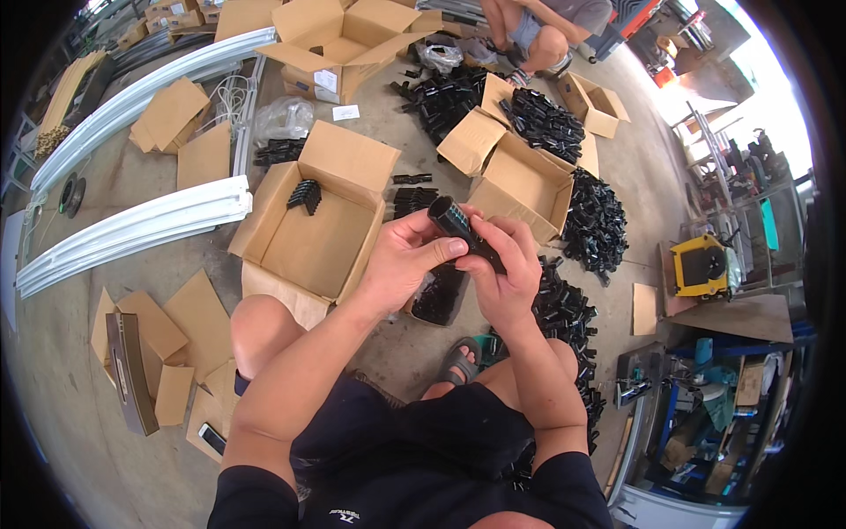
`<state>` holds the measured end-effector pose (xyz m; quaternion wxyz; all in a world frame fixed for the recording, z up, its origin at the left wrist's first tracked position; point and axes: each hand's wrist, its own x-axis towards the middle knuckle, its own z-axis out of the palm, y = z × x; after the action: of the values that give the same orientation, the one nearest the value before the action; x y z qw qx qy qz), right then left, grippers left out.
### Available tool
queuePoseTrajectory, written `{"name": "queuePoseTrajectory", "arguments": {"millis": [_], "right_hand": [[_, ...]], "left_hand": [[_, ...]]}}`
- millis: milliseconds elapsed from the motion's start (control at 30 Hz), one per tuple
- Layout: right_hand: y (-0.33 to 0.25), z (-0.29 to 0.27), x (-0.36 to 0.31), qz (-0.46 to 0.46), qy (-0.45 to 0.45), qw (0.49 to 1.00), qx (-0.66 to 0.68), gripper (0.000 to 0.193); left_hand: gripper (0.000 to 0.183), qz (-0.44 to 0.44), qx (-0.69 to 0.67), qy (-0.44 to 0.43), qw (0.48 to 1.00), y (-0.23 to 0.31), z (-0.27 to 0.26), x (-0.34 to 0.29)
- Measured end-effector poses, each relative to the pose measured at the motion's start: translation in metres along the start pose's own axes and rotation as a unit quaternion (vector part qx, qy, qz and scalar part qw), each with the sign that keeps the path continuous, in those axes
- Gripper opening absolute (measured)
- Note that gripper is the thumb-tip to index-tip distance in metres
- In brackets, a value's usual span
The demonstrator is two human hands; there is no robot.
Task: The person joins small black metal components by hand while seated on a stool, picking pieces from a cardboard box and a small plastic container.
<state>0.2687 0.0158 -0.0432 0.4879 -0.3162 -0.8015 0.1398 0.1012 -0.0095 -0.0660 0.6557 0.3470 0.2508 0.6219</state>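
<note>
The black tube's (467, 231) lower end is hidden inside the right hand (504, 273), and the person (538, 26) at twelve o'clock is cut off by the picture's edge.

The floor (79, 414) was bare grey concrete, strewn with cardboard scraps (181, 331) and open boxes (313, 234). Long pale metal rails (132, 227) lay at the left. Daylight glared from the upper right, where cluttered shelves (705, 414) stood.

Bright, even daylight enters from the blown-out opening beyond the yellow machine (702, 264), shadows stay soft, and fisheye bending with black vignette warps the rim.
</note>
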Motion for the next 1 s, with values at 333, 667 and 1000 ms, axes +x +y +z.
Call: {"name": "queuePoseTrajectory", "arguments": {"millis": [333, 667, 1000], "right_hand": [[0.024, -0.035, 0.025, 0.11, -0.092, 0.941, 0.306, 0.053], [0.02, -0.01, 0.032, -0.017, -0.401, 0.713, 0.575, 0.048], [0.012, -0.022, 0.04, -0.036, -0.339, 0.78, 0.525, 0.047]], "left_hand": [[0.032, -0.071, 0.038, -0.202, 0.976, 0.025, -0.017, 0.008], [0.069, -0.217, 0.013, -0.437, 0.873, -0.009, -0.015, -0.001], [0.057, -0.212, -0.031, -0.406, 0.888, -0.009, -0.021, 0.003]]}}
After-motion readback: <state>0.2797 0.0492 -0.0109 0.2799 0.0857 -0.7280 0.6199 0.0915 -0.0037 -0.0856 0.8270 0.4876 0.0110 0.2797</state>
